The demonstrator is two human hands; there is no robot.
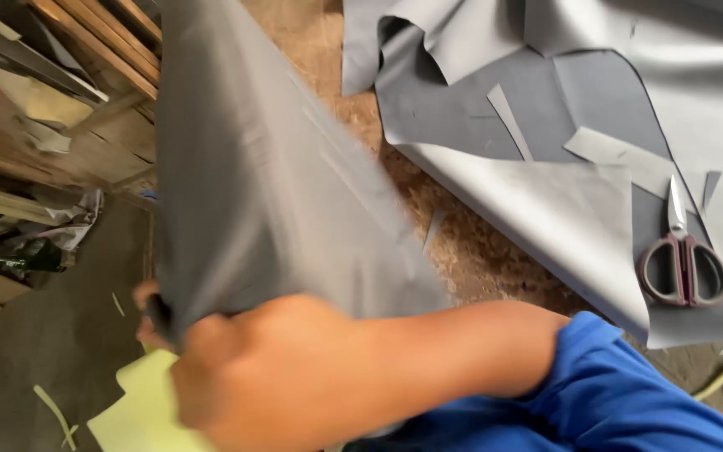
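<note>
Grey sheet gripped and lifted, blurred.

Nearest: right hand (253, 377), blue sleeve (621, 393), forearm reaching left across view, fingers seemingly bunched on lower edge of grey sheet (269, 184). Left hand (151, 318) just behind, only fingertips showing, grip unclear. Pale yellow piece (140, 410) beneath. Farther right: scissors (684, 268) on spread grey material (562, 201) over the desk (470, 251). Risk: swinging sheet likely to snag loose offcuts or slip free.

Background as I view it: a brown chipboard table (479, 243) at centre; wooden planks (102, 33) stacked upper left; grey floor (35, 351) below, evenly daylit.
</note>
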